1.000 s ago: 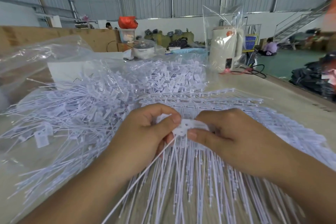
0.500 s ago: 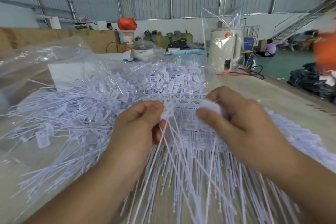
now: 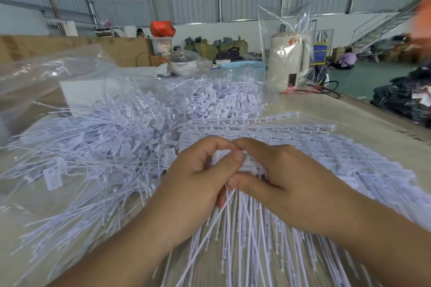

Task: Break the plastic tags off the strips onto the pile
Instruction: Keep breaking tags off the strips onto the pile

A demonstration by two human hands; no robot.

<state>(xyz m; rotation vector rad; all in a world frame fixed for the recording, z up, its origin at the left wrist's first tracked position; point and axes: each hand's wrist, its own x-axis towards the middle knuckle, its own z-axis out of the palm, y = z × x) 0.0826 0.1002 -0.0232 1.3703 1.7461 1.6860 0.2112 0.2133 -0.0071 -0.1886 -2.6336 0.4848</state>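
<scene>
1 head-worn camera looks forward and down, close over the surface [image 3: 326, 109], with the warehouse's far wall [image 3: 233, 23] in the upper frame.

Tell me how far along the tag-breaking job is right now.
Done: a large pile of loose tags covers the table's left side and centre. In hand: the left hand and right hand meet in a joint grip on a cluster of tags at the head of a strip bundle. Left: rows of unbroken strips fan out behind and right of the hands, so plenty remains.
</scene>
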